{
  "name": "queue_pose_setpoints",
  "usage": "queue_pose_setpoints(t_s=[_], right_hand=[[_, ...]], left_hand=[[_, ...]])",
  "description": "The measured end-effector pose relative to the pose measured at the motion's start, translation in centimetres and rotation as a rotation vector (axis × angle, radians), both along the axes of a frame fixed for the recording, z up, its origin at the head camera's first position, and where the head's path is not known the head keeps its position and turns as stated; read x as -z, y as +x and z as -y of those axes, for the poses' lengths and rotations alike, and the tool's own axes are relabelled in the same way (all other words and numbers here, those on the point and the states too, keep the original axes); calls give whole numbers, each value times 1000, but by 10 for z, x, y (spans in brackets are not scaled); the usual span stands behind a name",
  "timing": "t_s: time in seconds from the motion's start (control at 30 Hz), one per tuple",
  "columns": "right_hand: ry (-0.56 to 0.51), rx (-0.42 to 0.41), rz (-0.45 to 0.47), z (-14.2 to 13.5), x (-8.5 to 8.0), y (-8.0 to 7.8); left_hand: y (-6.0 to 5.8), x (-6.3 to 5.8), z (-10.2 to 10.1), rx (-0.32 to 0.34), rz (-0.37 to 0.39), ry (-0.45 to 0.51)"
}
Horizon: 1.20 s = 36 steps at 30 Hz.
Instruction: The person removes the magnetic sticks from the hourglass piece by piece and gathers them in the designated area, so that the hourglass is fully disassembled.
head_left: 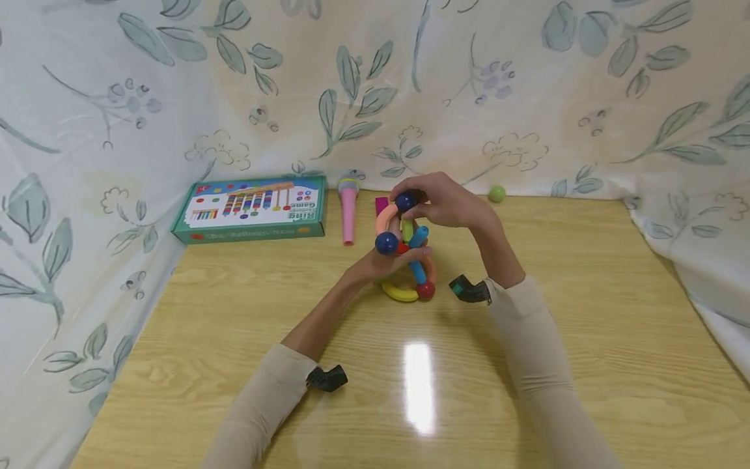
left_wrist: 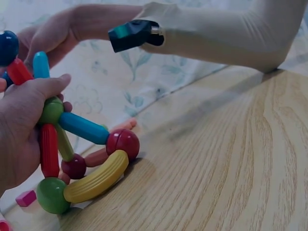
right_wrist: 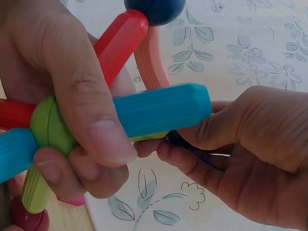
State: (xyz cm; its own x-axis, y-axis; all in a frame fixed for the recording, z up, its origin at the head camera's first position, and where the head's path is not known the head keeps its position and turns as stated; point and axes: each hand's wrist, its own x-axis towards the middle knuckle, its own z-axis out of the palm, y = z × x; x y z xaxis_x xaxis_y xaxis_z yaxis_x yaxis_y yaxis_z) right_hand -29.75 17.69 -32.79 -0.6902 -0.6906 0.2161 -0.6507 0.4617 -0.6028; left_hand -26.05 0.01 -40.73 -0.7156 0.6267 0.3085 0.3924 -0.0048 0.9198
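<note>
A toy frame of coloured magnetic rods and balls stands at the far middle of the table (head_left: 328,306). My left hand (head_left: 383,264) grips its middle, thumb beside the green ball (left_wrist: 51,110) and across the rods. A light blue rod (right_wrist: 168,107) sticks out past the thumb with a free end. Above, my right hand (head_left: 448,198) pinches a dark blue ball (head_left: 405,200), mostly hidden by fingers in the right wrist view. Another dark blue ball (head_left: 387,243) joins a red rod (right_wrist: 122,45) and a curved orange rod (right_wrist: 151,57). Lower down are a yellow curved rod (left_wrist: 98,178) and red ball (left_wrist: 123,144).
A green game box (head_left: 252,212) lies at the back left, with a pink toy microphone (head_left: 348,212) to its right. Behind the frame shows a magenta block (head_left: 383,205). A small green ball (head_left: 497,193) rests by the flowered cloth (head_left: 562,98) at the back.
</note>
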Motion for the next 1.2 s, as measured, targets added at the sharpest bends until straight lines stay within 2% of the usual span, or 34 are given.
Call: queue_pose_setpoints(t_s=[0.2,0.33,0.53,0.6,0.7,0.77,0.83,0.9,1.07,1.2], right_hand=[[-53,43,52,2,1,-1],[-51,36,61,1,0,0],[-41,3,61,-2,-4,5],[-30,6,49,-3,-4,6],[-9,15,40,-3,-5,9],[2,20,35,-4,-6,10],[-2,23,45,-5,-6,11],[-5,26,50,-6,-7,11],[5,42,61,-8,-6,11],[4,105,22,-9,-6,11]], left_hand=[[4,-3,1,0,-15,-14],[5,-4,-1,6,-16,10],[3,9,-5,-15,-15,117],[1,17,-7,-33,-66,147],[-4,28,-10,-111,-212,186],[-8,33,-12,-170,-300,235],[-10,35,-12,-196,-350,287],[-10,36,-11,-186,-355,332],[-10,35,-11,-98,-319,394],[-9,34,-13,-58,-303,416]])
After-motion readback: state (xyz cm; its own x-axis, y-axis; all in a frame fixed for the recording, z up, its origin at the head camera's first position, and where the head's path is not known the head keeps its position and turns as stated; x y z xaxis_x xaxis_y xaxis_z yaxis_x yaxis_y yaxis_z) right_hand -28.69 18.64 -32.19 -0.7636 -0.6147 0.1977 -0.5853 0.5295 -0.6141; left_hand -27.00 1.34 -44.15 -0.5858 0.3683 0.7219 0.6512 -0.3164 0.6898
